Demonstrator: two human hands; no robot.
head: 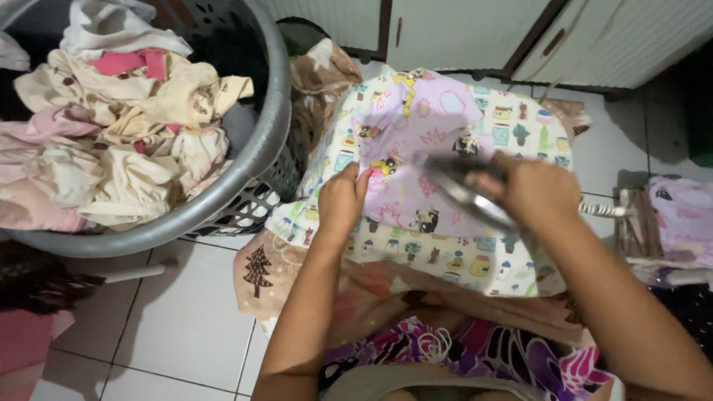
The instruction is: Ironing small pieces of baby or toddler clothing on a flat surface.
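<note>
— White floor tiles [186,319] ran under everything; what stood at far left?

— A grey laundry basket [260,141], heaped with crumpled pale clothes [119,126].

— And the hands?

— Right of the basket, the left hand [343,199] pinched an edge of a lilac printed cloth [416,134] spread on a beige blanket [297,267]. The right hand [536,189] was clenched around the handle of a metal iron [464,191], blurred, resting on that cloth.

— Farther right?

— Folded clothes [679,215], against the edge.

Soft matt printed cloth [416,141], shiny metal iron [464,193] w/ smooth sole, grey plastic basket [260,141] semi-gloss, glossy tile floor [186,319], matt crumpled laundry [126,141]
</note>
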